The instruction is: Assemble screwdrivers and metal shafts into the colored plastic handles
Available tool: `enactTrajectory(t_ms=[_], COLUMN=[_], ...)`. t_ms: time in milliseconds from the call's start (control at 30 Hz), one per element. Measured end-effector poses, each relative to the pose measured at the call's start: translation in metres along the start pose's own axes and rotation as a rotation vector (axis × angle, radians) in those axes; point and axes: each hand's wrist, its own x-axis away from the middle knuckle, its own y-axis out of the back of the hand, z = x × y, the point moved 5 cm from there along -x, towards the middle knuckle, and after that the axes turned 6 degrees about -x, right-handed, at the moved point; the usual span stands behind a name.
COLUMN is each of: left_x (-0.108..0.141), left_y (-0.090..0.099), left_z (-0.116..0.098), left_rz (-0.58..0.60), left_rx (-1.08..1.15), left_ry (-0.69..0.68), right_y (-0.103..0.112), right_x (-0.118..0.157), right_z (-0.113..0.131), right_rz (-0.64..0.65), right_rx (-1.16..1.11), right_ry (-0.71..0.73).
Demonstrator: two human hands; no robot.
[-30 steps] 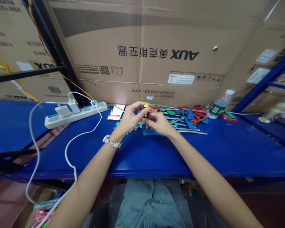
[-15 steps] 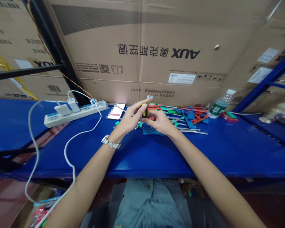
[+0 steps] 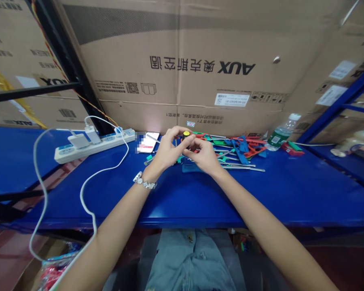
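Observation:
My left hand point(image 3: 171, 148), with a silver bracelet at the wrist, has thumb and fingers closed round a screwdriver point(image 3: 186, 134) that looks short, with a yellow-topped black handle. The handle stands with its yellow end up; its lower part is hidden by the fingers. My right hand point(image 3: 204, 154) is closed too, its fingertips touching the left ones just below the handle. What the right fingers pinch is hidden. Behind and beside both hands lies a pile of metal rods with teal ends point(image 3: 227, 154), with blue point(image 3: 240, 149) and red plastic pieces point(image 3: 255, 150) among them.
A lit phone point(image 3: 149, 142) lies left of my hands, a thin metal rod across it. Farther left is a white power strip point(image 3: 94, 146) with chargers and a trailing cable. A green-labelled bottle point(image 3: 280, 135) stands right on the blue shelf point(image 3: 200, 202). A large carton point(image 3: 133, 48) rises behind.
The screwdriver handle has turned so its yellow end faces up towards me. My left index finger has curled in from being stretched out. Both hands stay close together.

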Motion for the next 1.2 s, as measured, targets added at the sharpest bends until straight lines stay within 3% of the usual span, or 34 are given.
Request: enactTrajectory(t_ms=[133,300,400,600,700,867,967,1067,1200], left_x=[0.005,0.006,0.004,0.000,0.000,0.004,0.004,0.001,-0.002], left_y=[0.000,0.005,0.005,0.004,0.005,0.008,0.010,0.007,0.001], left_z=[-0.004,-0.002,0.000,0.005,0.004,-0.001,-0.003,-0.002,-0.002], left_rz=[0.228,0.303,0.248,-0.034,-0.039,0.178,0.189,0.101,-0.028], left_rx=[0.144,0.219,0.218,0.165,0.129,0.220,0.221,0.156,0.100], left_ry=[0.004,0.072,0.081,0.086,0.057,0.037,0.048,0.061,0.039], right_y=[0.002,0.000,-0.003,-0.002,-0.001,-0.001,-0.003,-0.004,-0.001], right_x=[0.000,0.004,0.007,0.008,0.005,0.000,0.001,0.004,0.006], right_z=[0.009,0.013,0.012,-0.002,-0.002,0.008,0.010,0.008,-0.002], right_rz=[0.197,0.286,0.242,-0.070,-0.032,0.232,0.311,0.247,0.020], right_rx=[0.044,0.058,0.060,-0.005,0.048,0.101,0.097,0.089,0.040], right_ry=[0.000,0.021,0.046,0.008,-0.008,0.003,0.014,0.028,-0.005])
